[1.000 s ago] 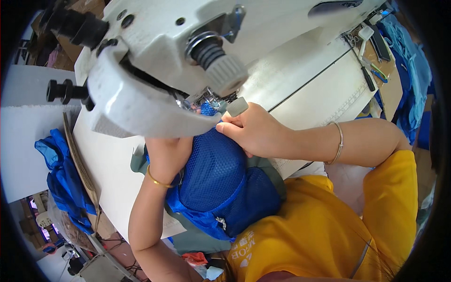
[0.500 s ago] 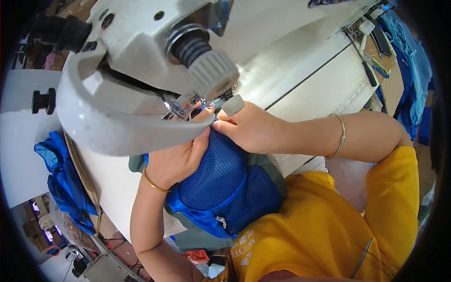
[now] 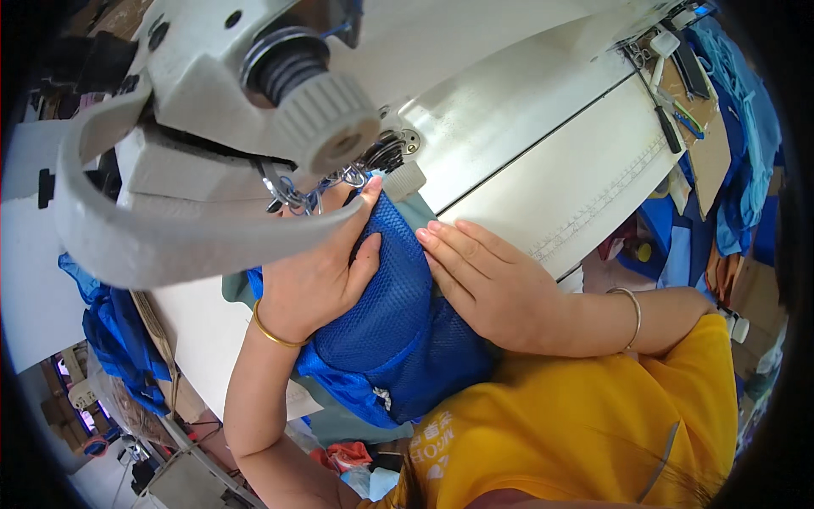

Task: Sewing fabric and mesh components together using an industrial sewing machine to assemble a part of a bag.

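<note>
A blue mesh fabric piece [image 3: 386, 293] with grey-green cloth under it lies at the head of a white sewing machine [image 3: 203, 127]. My left hand [image 3: 314, 284] rests flat on its left part, thumb and fingers apart, fingertips close to the needle area. The machine's curved guard hides some of those fingers. On the right edge of the mesh lies my right hand [image 3: 500, 288], fingers stretched out and holding nothing. The needle and presser foot are mostly hidden behind the guard and knobs.
Scissors, a black-handled screwdriver [image 3: 666, 127] and other small tools lie at the far right of the table [image 3: 585, 191]. Light blue cloth strips [image 3: 733, 110] hang beyond them. Blue fabric [image 3: 123, 339] lies at the left table edge. A ruler scale runs along the table.
My right hand has let go near the needle and moved right and nearer, its fingers now straightened on the mesh. My left hand stays on the fabric. The view has shifted slightly.
</note>
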`<state>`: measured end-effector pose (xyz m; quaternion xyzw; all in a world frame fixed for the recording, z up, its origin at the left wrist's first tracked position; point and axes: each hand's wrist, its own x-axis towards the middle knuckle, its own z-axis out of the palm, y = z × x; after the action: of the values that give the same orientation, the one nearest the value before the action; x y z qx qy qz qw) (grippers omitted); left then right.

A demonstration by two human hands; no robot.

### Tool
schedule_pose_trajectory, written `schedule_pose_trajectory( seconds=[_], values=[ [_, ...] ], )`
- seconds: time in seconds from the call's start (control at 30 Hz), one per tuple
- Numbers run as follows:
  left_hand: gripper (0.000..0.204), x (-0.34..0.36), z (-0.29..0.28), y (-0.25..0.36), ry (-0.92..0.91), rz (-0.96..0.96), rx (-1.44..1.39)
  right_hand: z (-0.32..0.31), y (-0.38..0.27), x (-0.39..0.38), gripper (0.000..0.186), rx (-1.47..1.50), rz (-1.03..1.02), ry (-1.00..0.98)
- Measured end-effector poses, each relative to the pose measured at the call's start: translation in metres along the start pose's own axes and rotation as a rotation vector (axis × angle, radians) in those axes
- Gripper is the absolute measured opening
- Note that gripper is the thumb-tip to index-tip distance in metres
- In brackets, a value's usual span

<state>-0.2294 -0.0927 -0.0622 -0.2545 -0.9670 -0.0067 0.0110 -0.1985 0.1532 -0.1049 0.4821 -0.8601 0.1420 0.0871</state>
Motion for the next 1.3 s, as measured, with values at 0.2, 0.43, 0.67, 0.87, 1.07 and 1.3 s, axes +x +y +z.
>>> schedule_pose_trajectory(
  seconds=[0.2, 0.43, 0.67, 0.87, 1.07, 1.3],
  values=[
    [0.052, -0.006, 0.009, 0.003, 0.051, 0.008, 0.037, 0.003, 0.015, 0.005, 0.036, 0.164, -0.019, 0.105],
    [0.05, -0.003, 0.008, -0.001, 0.125, 0.058, -0.021, -0.02, 0.041, 0.063, 0.025, 1.214, 0.764, -0.299],
    [0.051, -0.006, 0.01, -0.002, 0.1, 0.038, -0.041, -0.017, 0.049, 0.08, 0.038, 1.49, 0.964, -0.558],
    [0.054, -0.006, 0.01, -0.004, 0.08, 0.028, -0.019, -0.006, 0.04, 0.073, 0.038, 1.608, 0.927, -0.403],
    [0.054, -0.007, 0.008, -0.005, 0.084, 0.031, -0.007, -0.011, 0.043, 0.078, 0.036, 1.711, 1.039, -0.408],
    [0.054, -0.006, 0.007, -0.006, 0.087, 0.029, -0.081, -0.005, 0.054, 0.076, 0.039, 1.825, 0.994, -0.561]
  ],
)
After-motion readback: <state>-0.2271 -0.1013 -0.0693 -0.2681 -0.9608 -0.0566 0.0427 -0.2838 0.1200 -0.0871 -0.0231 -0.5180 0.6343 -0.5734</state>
